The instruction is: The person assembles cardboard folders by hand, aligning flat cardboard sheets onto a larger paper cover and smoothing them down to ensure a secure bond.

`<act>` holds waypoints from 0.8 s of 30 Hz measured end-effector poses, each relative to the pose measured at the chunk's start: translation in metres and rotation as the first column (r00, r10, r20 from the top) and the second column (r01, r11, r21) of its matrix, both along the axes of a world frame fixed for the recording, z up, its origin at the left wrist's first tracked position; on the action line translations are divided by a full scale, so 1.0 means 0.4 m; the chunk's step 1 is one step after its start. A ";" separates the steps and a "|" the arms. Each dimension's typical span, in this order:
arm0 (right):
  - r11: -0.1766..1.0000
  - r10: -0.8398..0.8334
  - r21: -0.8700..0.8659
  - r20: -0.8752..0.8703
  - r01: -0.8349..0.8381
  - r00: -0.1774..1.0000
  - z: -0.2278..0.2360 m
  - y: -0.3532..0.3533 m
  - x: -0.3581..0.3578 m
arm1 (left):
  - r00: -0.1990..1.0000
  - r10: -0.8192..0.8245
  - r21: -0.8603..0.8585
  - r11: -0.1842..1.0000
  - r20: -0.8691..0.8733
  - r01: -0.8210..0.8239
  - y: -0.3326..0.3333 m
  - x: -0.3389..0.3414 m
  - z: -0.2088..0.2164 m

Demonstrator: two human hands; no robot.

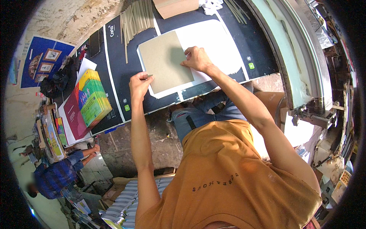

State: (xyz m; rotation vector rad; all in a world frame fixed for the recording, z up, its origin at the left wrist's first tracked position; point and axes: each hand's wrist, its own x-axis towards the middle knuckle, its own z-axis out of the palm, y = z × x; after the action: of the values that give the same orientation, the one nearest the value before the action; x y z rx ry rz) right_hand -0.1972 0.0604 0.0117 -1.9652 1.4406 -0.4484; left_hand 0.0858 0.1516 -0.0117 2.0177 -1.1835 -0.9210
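A grey-brown cardboard panel (164, 63) lies flat on a larger white sheet (206, 36) with rounded corners. My right hand (197, 59) comes over the sheet from the right, its fingers closed at the panel's right edge. At the panel's left edge is my left hand (140, 84), thumb and fingers pinched together. A small dark sliver shows at those fingertips, too small to name. Both sheet and panel rest on a dark table top (131, 72) with white lines.
Thin board strips (137, 19) lie at the back, beside a cardboard box (175, 7). Stacked colourful books (93, 99) stand to the left. A heavy metal-edged machine (284, 49) borders the right side. Another person (57, 175) sits at the lower left.
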 end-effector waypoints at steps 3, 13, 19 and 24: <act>1.000 0.004 0.005 -0.008 -0.004 1.000 -0.005 -0.004 0.000 | 1.000 -0.004 -0.002 1.000 -0.008 0.004 0.001 0.004 -0.005; 0.999 -0.030 0.015 0.059 0.029 0.998 -0.014 -0.009 -0.001 | 0.998 -0.031 0.004 0.999 -0.051 0.032 0.006 -0.001 0.006; 1.000 -0.008 0.025 0.033 0.007 0.999 -0.003 -0.010 0.004 | 0.998 -0.032 -0.035 0.999 -0.062 0.029 0.014 0.007 -0.007; 1.000 -0.011 0.017 0.019 0.010 1.000 0.003 -0.008 0.006 | 0.995 -0.037 -0.054 0.998 -0.095 0.032 0.013 0.011 -0.018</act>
State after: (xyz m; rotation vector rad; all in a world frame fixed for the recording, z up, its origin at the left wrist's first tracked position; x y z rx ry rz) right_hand -0.1950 0.0574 0.0128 -1.9356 1.4386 -0.4571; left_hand 0.0902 0.1569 -0.0188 1.8960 -1.1813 -0.9823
